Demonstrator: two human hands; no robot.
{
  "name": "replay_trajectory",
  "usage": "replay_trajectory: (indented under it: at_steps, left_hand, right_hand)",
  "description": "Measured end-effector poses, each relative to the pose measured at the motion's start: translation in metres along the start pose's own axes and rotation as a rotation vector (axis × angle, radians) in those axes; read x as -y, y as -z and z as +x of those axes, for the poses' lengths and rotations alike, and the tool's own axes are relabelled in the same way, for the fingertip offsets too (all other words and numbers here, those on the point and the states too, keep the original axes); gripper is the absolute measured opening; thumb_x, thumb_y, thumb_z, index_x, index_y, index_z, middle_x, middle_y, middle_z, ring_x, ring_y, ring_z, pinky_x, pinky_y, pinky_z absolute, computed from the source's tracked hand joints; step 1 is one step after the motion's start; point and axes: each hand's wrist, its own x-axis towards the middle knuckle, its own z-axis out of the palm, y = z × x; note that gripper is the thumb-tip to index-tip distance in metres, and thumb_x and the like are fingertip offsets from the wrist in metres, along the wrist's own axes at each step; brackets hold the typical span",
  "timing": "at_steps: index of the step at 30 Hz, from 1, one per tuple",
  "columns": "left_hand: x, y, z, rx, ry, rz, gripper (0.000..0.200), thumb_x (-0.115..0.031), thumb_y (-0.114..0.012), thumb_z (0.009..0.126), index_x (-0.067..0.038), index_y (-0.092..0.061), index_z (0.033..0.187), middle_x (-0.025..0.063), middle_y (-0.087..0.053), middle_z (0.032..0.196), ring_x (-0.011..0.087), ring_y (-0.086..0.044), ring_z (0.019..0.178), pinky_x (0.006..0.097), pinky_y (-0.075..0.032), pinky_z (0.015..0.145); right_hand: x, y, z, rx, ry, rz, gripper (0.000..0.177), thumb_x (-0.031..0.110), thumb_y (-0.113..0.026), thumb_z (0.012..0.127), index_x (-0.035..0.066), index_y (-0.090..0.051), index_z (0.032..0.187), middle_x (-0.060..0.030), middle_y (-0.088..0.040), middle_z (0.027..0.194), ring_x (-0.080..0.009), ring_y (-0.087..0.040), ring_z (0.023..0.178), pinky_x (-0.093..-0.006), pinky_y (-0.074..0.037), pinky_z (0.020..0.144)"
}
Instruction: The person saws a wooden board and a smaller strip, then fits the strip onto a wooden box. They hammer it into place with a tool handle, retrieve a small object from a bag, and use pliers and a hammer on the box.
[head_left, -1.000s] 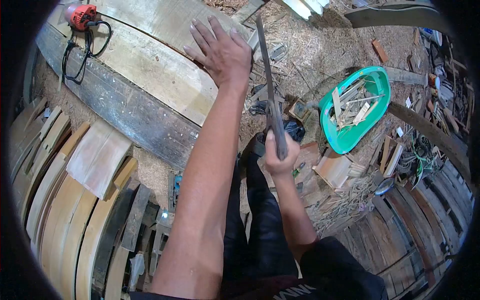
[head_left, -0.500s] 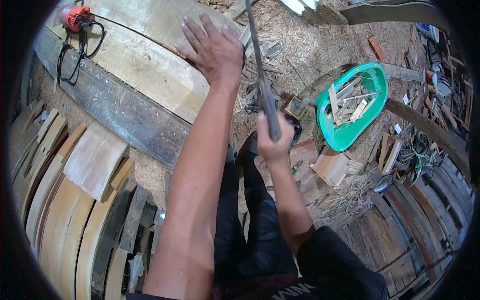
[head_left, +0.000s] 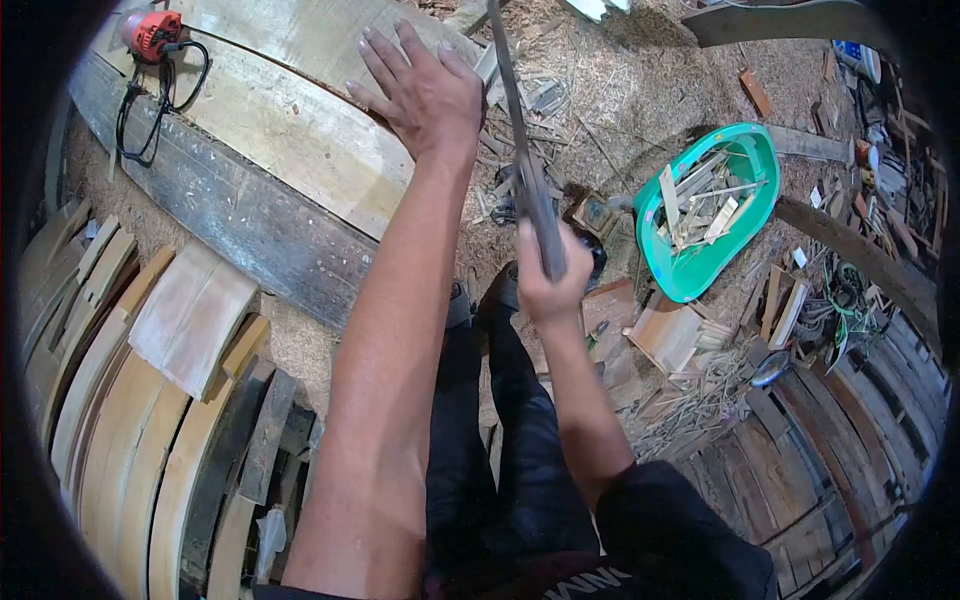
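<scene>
Holding the long saw [head_left: 517,125] in your right hand [head_left: 555,285], you have these fingers closed around its handle, and the thumb lies along the near side. The saw is seen almost by its edge — its blade goes up from your fist, past the end of the pale boards [head_left: 300,125], just beside your left hand [head_left: 430,105]. Whether the blade touches the wood, I cannot tell. Your left hand is open and lies with the palm down on the boards, near their end; its fingers are spread apart, and it has hold of nothing. Along the near side of these boards lies a dark plank [head_left: 230,210], with small chips on its surface. At the far left, a red power tool [head_left: 150,35] rests on the boards, and its black cord [head_left: 135,125] hangs in loops across the dark plank. To the right, well apart from the saw, a green tub [head_left: 685,282] stands on the floor [head_left: 630,100] among shavings — it contains wood scraps [head_left: 715,215]. At the lower left, curved timbers [head_left: 130,430] lie side by side.
</scene>
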Motion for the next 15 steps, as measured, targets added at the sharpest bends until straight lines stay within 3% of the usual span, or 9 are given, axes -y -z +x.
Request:
replay_trajectory:
  at_steps: [2,6,9,12,15]
  left_hand:
    - [0.004,-0.002,-0.001,-0.036,-0.001,0.014,0.06,-0.037,-0.047,0.096,-0.005,-0.04,0.145,0.023,-0.03,0.156,0.0362,-0.022,0.148,0.0615,-0.006,0.117]
    - [0.002,-0.002,0.0,-0.034,0.002,0.052,0.059,-0.037,-0.047,0.096,-0.005,-0.041,0.145,0.023,-0.031,0.155,0.0357,-0.022,0.148,0.0611,-0.006,0.117]
    - [0.0,0.005,0.0,0.049,0.012,-0.015,0.064,-0.034,-0.044,0.095,-0.001,-0.035,0.148,0.0258,-0.023,0.158,0.037,-0.014,0.15,0.0608,-0.001,0.118]
    - [0.003,-0.005,-0.001,-0.042,0.003,0.063,0.06,-0.037,-0.047,0.095,-0.006,-0.04,0.146,0.0226,-0.029,0.156,0.0348,-0.022,0.148,0.0609,-0.006,0.117]
    - [0.002,-0.001,-0.004,-0.005,0.012,0.061,0.061,-0.037,-0.047,0.095,-0.006,-0.04,0.146,0.0226,-0.029,0.156,0.0346,-0.023,0.148,0.0609,-0.006,0.117]
  right_hand:
    - [-0.001,-0.009,0.022,0.047,-0.09,0.002,0.02,0.009,-0.065,0.088,0.003,-0.057,0.071,-0.0002,-0.045,0.053,-0.0065,-0.045,0.049,-0.0272,-0.038,0.048]
    - [0.003,0.004,-0.019,-0.005,-0.012,0.009,0.016,0.008,-0.065,0.088,0.001,-0.061,0.075,0.0009,-0.049,0.055,-0.005,-0.049,0.052,-0.0257,-0.04,0.049]
    - [0.005,0.004,-0.01,0.015,-0.056,0.008,0.014,0.008,-0.065,0.088,0.001,-0.061,0.076,0.0021,-0.049,0.057,-0.0047,-0.05,0.053,-0.0247,-0.041,0.05]
    - [-0.002,-0.011,0.023,0.06,-0.086,-0.007,0.013,0.01,-0.066,0.088,0.002,-0.062,0.078,0.0007,-0.05,0.056,-0.0039,-0.05,0.053,-0.0245,-0.041,0.05]
    - [0.008,0.007,-0.021,0.01,-0.059,0.001,0.011,0.008,-0.066,0.087,0.0,-0.064,0.079,-0.001,-0.053,0.055,-0.0059,-0.053,0.053,-0.0241,-0.043,0.051]
